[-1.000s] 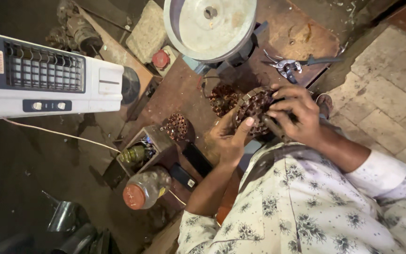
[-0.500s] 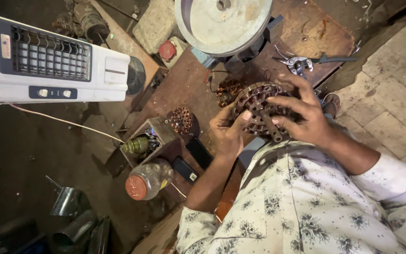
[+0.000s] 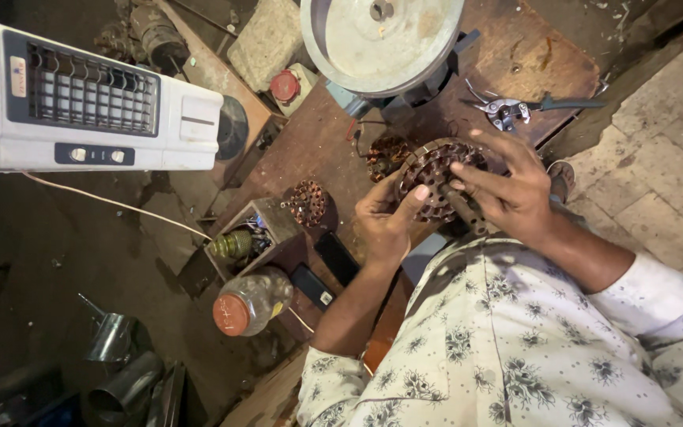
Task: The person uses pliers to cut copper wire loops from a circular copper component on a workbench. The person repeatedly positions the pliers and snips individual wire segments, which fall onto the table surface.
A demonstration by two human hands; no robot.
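Both my hands are on a round, slotted motor stator (image 3: 435, 168) with copper-coloured windings, held over a brown wooden board (image 3: 310, 142). My left hand (image 3: 385, 217) grips its lower left rim, thumb across the face. My right hand (image 3: 511, 190) rests on its right side with fingers spread over the top. A second wound stator (image 3: 385, 156) lies just left of it, partly hidden. A third small wound stator (image 3: 307, 202) stands further left on the board.
A white air cooler (image 3: 88, 99) sits at left, a large metal disc (image 3: 381, 35) at top. Pliers (image 3: 515, 108) lie right of the disc. A red-lidded jar (image 3: 250, 300), a small box of parts (image 3: 243, 241), a dark phone (image 3: 336, 257) and metal cups (image 3: 112, 336) are lower left.
The stator has been lifted slightly and turned in my hands. My right hand's fingers have shifted across its top. The view has drifted a little.
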